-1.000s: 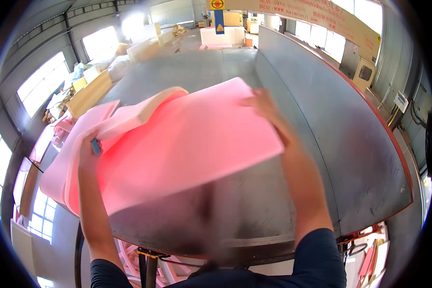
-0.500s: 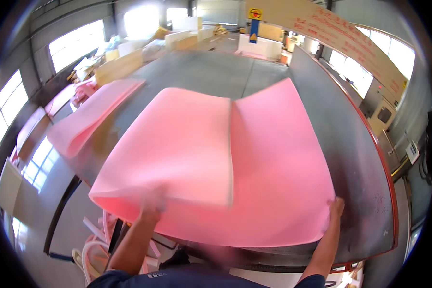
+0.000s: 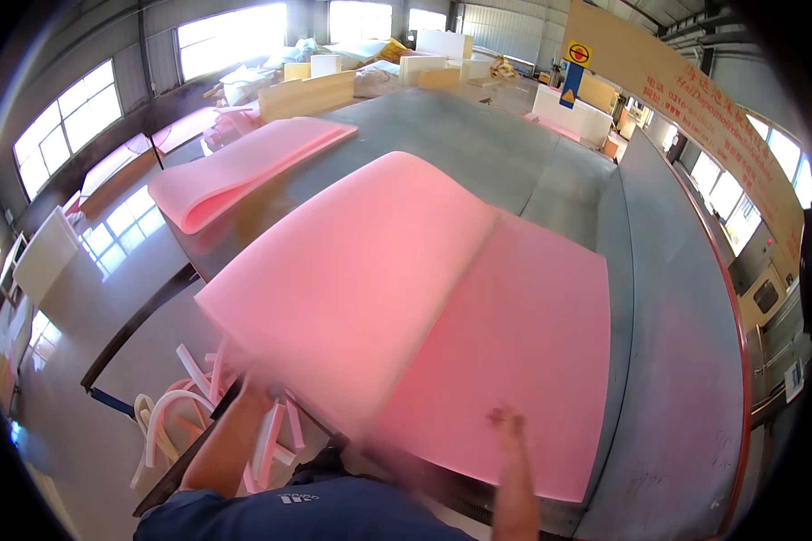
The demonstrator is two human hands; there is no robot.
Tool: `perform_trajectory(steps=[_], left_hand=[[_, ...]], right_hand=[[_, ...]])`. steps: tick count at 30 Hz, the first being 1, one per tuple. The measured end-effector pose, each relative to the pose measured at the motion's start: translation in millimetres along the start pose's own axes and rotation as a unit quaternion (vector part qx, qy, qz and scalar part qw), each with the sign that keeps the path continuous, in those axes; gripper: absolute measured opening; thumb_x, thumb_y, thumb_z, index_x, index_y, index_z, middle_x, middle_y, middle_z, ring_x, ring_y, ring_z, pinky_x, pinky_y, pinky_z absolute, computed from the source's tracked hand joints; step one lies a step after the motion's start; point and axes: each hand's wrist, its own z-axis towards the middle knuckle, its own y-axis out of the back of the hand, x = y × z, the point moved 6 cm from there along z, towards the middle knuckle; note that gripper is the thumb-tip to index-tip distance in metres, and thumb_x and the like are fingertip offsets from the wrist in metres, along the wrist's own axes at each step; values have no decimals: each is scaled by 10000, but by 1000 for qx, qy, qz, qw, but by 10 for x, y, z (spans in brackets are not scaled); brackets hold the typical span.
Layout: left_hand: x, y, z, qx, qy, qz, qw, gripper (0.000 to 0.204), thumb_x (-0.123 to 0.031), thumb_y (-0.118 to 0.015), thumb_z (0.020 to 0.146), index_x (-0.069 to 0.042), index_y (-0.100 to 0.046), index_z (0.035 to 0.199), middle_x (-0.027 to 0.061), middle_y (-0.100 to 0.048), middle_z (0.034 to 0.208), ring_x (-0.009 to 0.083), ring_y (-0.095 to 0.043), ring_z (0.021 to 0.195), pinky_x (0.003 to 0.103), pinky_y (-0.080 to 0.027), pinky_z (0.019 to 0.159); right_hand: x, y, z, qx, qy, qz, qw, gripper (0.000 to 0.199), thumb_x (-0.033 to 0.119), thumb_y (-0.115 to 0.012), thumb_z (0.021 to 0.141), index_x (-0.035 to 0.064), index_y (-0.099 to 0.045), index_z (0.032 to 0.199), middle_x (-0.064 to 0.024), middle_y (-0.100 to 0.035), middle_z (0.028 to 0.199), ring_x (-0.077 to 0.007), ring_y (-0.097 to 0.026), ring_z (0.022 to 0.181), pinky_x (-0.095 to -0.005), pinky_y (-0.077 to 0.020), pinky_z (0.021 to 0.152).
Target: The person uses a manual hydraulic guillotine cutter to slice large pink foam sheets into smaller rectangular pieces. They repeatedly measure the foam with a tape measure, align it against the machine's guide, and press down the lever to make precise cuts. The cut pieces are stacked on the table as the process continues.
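Note:
A large pink foam sheet (image 3: 541, 334) lies on the grey metal table, its left part folded over in a raised, rounded layer (image 3: 361, 261). My left hand (image 3: 254, 386) is at the near left edge of this fold; blur and the foam hide its fingers. Over the flat right part of the sheet is my right hand (image 3: 511, 431), somewhat smeared, with its fingers apart and nothing in them. Another folded pink foam sheet (image 3: 253, 167) rests farther off to the left.
Under the left table edge hang or lie several pink and cream foam strips (image 3: 185, 410). The grey metal table (image 3: 442, 126) reaches far back. Along the right runs a metal panel (image 3: 677, 361) with a red edge. Foam blocks (image 3: 307, 95) stand at the back left.
My right hand has left the sheet's right edge and moved left over the foam. The sheet's right part now lies flatter, and the view has turned to the left.

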Motion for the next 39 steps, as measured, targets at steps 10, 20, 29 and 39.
perform_trajectory(steps=[10,20,29,39], left_hand=[[-506,66,497,16,-55,-4,998,237,-57,-650,731,-26,-601,961,81,-623,821,214,-630,649,324,-536,543],[-642,1002,1156,59,-34,22,997,327,-5,-634,734,-23,-580,1056,57,-621,861,175,-632,720,300,-519,575],[787,1333,1681,-78,101,51,990,235,18,-667,774,-35,-648,1001,63,-640,1016,182,-609,847,314,-512,668],[1262,1423,1944,-96,156,37,982,306,-187,-676,802,-41,-625,1067,88,-631,1072,244,-611,965,385,-517,813]], right_hand=[[1629,-3768,-130,76,148,42,985,751,91,-721,804,-4,-344,1447,-212,-565,1261,-296,-598,1093,-414,-505,930],[1195,-4657,-78,19,234,-209,949,784,91,-672,848,-26,-243,1494,-260,-533,1344,-313,-577,1203,-375,-471,1002],[-60,-3918,1026,-74,74,-416,903,843,279,-741,798,-25,-320,1462,-266,-582,1265,-358,-574,1179,-400,-462,1016],[-866,-428,-733,-424,74,-477,767,594,321,-710,796,14,-519,1267,-157,-594,1194,-281,-565,1128,-439,-466,947]])
